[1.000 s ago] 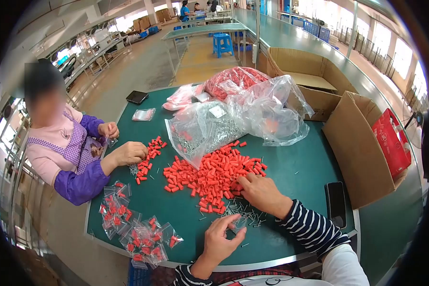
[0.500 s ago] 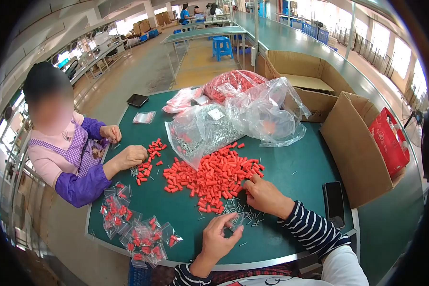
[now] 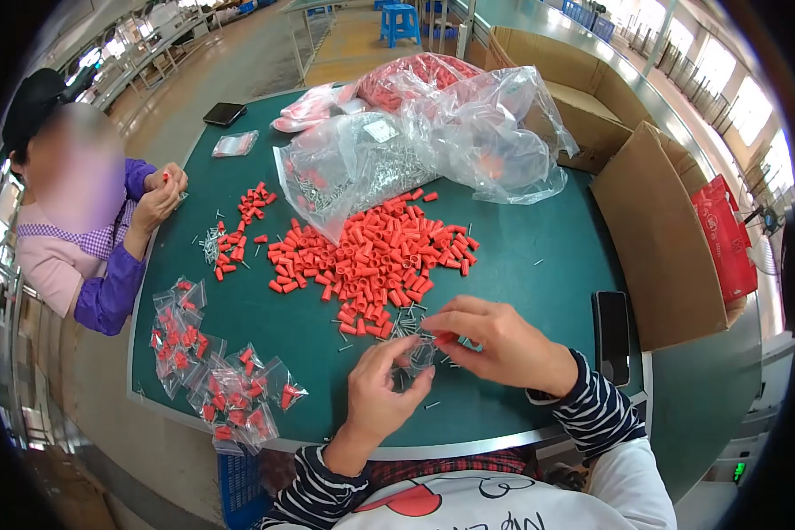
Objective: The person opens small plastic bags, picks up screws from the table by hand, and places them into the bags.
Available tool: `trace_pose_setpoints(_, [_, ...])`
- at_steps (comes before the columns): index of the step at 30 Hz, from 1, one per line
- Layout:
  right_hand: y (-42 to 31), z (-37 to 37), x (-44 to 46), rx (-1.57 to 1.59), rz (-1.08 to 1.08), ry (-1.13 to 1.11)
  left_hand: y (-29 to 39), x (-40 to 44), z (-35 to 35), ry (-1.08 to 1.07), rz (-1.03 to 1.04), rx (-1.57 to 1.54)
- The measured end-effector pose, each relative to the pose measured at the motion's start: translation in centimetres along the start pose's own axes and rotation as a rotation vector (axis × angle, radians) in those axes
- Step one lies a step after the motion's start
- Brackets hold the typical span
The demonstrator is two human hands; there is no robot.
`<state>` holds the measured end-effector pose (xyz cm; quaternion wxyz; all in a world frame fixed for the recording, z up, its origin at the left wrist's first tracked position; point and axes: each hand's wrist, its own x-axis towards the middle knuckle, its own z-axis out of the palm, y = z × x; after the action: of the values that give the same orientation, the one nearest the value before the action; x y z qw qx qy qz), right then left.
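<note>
Nearest, the left hand (image 3: 382, 389) curls thumb and fingers around a small clear bag (image 3: 422, 357). The right hand (image 3: 503, 343) pinches a red plug (image 3: 443, 338) beside it; slack film could fold and deflect the plug. Just beyond, a brushing knuckle might scatter loose screws (image 3: 406, 321) beside the red pile (image 3: 371, 261). Farther, tugging the large clear bag (image 3: 384, 159) could drag plugs.

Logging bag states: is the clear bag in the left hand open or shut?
Looks open: the clear bag has its rim rounded out between thumb and fingers of the left hand.
</note>
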<state>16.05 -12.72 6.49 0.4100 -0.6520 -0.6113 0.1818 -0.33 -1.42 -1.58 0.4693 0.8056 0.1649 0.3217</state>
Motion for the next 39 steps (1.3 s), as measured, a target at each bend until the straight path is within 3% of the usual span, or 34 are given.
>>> trace_pose_setpoints(2, [-0.7, 0.1, 0.1, -0.083, -0.037, -0.056, -0.3, 0.1, 0.2, 0.019, 0.076, 0.022])
trace_pose_setpoints(6, [-1.2, 1.1, 0.0, -0.282, -0.107, -0.112, 0.0, 0.0, -0.1, -0.012, 0.024, 0.046])
trace_pose_setpoints(15, [-0.8, 0.4, -0.5, -0.217, 0.014, -0.021, 0.4, 0.2, 0.0, 0.025, -0.037, -0.004])
trace_pose_setpoints(20, [1.1, 2.4, -2.2, 0.076, 0.098, -0.022, 0.1, -0.2, -0.2, 0.048, -0.087, -0.119])
trace_pose_setpoints(23, [2.0, 4.1, -2.6, 0.182, 0.068, 0.05, -0.4, -0.7, 0.4, 0.056, -0.177, -0.518])
trace_pose_setpoints(26, [2.1, 4.0, -2.6, 0.258, 0.064, 0.09, -0.3, -0.7, 0.1, 0.032, -0.184, -0.613])
trace_pose_setpoints(32, [1.0, 3.3, -2.8, 0.421, 0.182, 0.133, 1.0, -0.1, -0.8, 0.017, -0.247, -0.569])
trace_pose_setpoints(36, [1.8, 3.6, -2.9, 0.389, 0.021, 0.184, -0.2, -0.3, -0.5, 0.027, -0.065, -0.532])
trace_pose_setpoints(39, [1.8, 3.5, -2.9, 0.419, 0.042, 0.184, -0.5, -0.4, -0.6, 0.03, -0.01, -0.48])
